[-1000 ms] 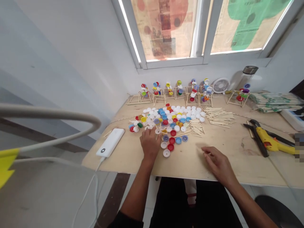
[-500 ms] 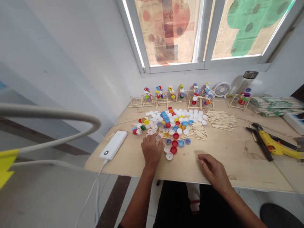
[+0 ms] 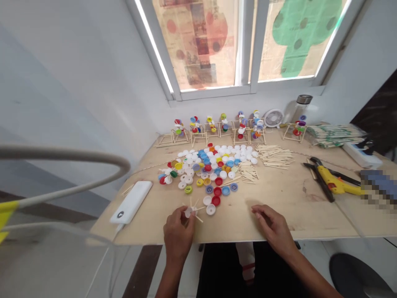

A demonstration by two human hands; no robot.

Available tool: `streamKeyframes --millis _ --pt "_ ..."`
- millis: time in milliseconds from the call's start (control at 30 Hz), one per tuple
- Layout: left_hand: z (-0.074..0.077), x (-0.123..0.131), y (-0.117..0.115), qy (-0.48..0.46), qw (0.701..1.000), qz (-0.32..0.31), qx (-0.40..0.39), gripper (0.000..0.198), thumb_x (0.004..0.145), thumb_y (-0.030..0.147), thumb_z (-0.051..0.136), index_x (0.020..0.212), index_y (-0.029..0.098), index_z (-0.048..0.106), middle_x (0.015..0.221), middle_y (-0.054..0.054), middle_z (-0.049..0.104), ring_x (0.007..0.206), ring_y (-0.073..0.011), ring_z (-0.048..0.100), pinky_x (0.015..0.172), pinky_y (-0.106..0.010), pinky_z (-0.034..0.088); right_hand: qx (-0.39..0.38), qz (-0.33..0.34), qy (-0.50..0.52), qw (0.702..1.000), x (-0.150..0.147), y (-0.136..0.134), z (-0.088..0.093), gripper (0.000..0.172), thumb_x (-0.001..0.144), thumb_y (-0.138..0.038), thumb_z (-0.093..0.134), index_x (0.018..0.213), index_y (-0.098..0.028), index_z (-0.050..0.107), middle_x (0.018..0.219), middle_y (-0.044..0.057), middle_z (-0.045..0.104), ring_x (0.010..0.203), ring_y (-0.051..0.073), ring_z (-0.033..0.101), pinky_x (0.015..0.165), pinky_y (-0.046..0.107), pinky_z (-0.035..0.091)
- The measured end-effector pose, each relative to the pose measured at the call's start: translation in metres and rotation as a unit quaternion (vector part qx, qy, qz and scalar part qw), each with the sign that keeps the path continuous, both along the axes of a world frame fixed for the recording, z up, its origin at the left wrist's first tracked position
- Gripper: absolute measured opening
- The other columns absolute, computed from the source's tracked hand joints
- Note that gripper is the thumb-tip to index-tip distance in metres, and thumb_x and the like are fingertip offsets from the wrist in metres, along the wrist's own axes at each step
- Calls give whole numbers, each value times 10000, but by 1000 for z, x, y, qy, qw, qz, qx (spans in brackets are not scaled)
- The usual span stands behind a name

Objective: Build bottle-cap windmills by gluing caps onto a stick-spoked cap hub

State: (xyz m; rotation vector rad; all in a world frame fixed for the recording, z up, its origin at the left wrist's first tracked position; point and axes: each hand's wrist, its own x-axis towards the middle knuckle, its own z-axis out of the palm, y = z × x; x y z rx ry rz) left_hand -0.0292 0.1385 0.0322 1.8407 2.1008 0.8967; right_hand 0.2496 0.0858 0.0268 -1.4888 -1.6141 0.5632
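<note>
Near the table's front edge my left hand pinches a white bottle cap with sticks; several thin wooden sticks spread out from it. My right hand rests at the table edge, its fingers loosely curled, and whether anything is between them is hidden. Just right of the held piece lie a white cap and a red cap. Beyond them spreads a heap of bottle caps in white, red, blue and yellow. Short wooden sticks lie in piles to the right of the caps.
A yellow glue gun lies at the right. A white power bank with a cable sits at the left. Along the back stand stick frames with cap wheels, a small fan and a bottle. A power strip is at far right.
My left hand has drawn back from the cap heap towards the table edge, bringing the white cap with sticks. My right hand stays nearly in place. The view has shifted slightly.
</note>
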Motion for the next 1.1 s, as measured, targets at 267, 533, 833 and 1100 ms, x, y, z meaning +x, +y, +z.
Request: streamKeyframes --millis 267,533,833,1100 --pt "-4 12 15 3 996 14 87 445 813 441 482 1119 130 571 940 -123 627 848 -271 577 812 -413 428 -19 2 33 999 -1 3 10 238 875 -261 463 975 -173 660 942 83 690 893 183 639 817 305 505" --pt "-16 51 -22 -117 966 -175 150 191 762 296 625 931 225 680 840 -88 663 838 -269 557 852 -402 354 -91 34 243 965 -29 32 19 209 829 -299 545 926 -160 667 860 61 689 791 149 619 744 274 483" --pt "59 120 -35 -747 599 -102 -269 492 793 522 542 1133 179 631 999 -122 668 977 -263 606 842 -379 465 -148 248 573 767 -68 -2 53 294 779 -408 651 805 -117 681 660 26 640 594 93 599 570 198 462" --pt "79 115 -31 -767 578 -111 -257 417 820 472 537 1107 191 652 1004 -116 686 982 -242 625 859 -336 490 -126 252 455 845 -67 -1 45 449 784 -544 598 749 -99 655 643 11 607 505 49 516 478 152 394"
